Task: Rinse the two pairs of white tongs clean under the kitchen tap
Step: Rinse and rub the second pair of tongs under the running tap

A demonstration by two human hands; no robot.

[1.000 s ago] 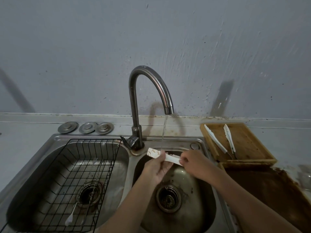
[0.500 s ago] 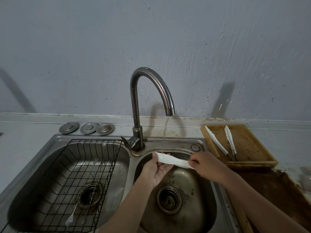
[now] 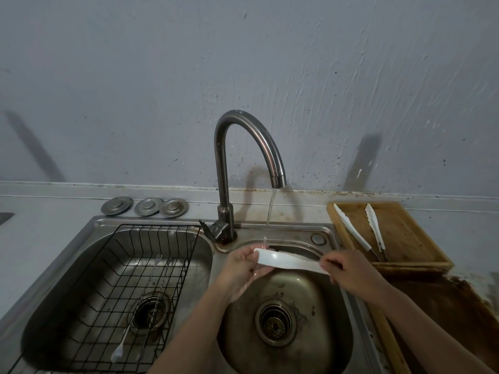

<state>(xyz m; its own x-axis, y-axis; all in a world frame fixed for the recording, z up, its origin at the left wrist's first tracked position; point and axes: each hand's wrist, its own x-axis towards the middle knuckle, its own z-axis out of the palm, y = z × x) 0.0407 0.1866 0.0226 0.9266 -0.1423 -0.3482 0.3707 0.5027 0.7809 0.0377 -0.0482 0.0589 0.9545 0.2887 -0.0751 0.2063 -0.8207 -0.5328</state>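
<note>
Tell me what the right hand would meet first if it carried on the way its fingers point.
The right hand points left along the white tongs, so it would likely meet the left hand holding their other end.

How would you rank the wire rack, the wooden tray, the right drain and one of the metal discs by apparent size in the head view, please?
1. wire rack
2. wooden tray
3. right drain
4. metal disc
The rack lies nearer the camera, though its lead looks clear.
</note>
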